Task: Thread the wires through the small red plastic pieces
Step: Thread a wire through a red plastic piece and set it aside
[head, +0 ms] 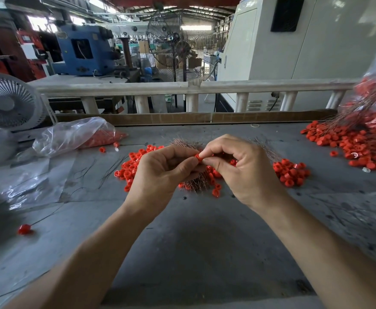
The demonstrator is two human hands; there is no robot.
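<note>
Wires (185, 143) — thin, springy copper-coloured strands — lie bundled on the grey worktable (196, 241) under both hands, amid loose small red plastic pieces (290, 172). One red ring-shaped piece (197, 157) is pinched between the fingertips of the left hand (160, 175) and the right hand (247, 172), held above the heap. It looks light, hard and slick — best held by its rim, hole unblocked. Whether a wire is already in it cannot be told. No readable writing or brand shows.
</note>
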